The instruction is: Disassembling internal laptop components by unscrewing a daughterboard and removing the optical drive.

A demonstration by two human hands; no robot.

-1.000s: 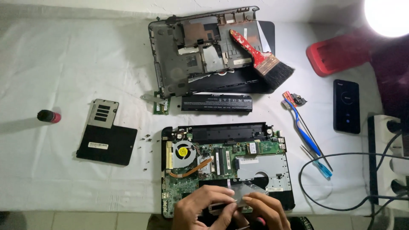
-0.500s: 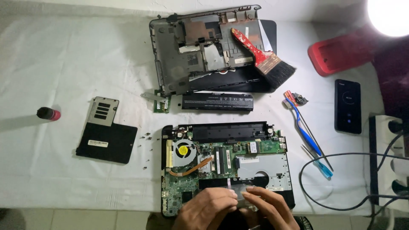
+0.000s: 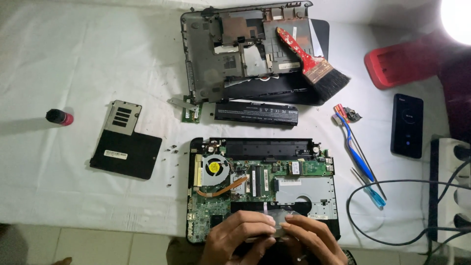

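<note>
Silver-grey metal: a flat drive-like part sits at the near edge of the opened laptop base, pinched between both hands. Left hand curls over its left end, fingers closed on it; right hand clamps the right end the same way. Judgement: an even pull from both ends, kept level, would spare any connector beneath; that joint is hidden under the fingers. Green motherboard with round cooling fan lies just left of the part. Loose screws scatter on the white cloth beside a black access cover. Further off: long black battery, empty bottom shell, red-handled brush, blue-handled screwdrivers.
</note>
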